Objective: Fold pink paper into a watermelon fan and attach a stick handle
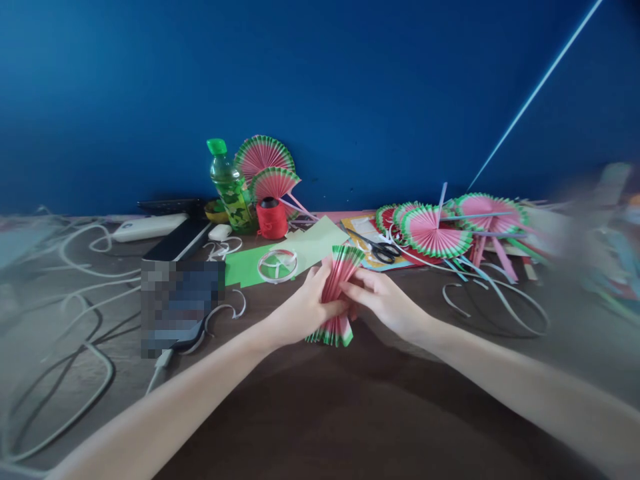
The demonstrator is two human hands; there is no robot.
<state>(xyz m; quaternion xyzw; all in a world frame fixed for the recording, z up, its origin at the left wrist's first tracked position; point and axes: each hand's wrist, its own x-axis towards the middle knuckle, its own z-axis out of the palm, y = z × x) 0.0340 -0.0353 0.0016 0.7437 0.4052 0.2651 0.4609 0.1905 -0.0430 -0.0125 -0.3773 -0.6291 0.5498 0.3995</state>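
A pleated paper strip (pixel 343 272), pink with green and white ends, is held above the dark table in the middle of the view. Its folds are bunched at the waist and spread out at both ends. My left hand (pixel 313 303) is closed around its left side, with the thumb across the pleats. From the right, my right hand (pixel 383 297) pinches the same strip near its middle; some of its fingertips are hidden behind the paper. Just beyond my hands lie green paper sheets (pixel 245 267), a roll of tape (pixel 277 265) and black-handled scissors (pixel 383 251).
Finished pink-and-green paper fans (pixel 435 230) lie at the back right, and others (pixel 265 160) lean on the blue wall. A green-capped bottle (pixel 227 187) stands beside a red thread spool (pixel 272 220). On the left are a phone (pixel 185 307) and loose white cables (pixel 107 367).
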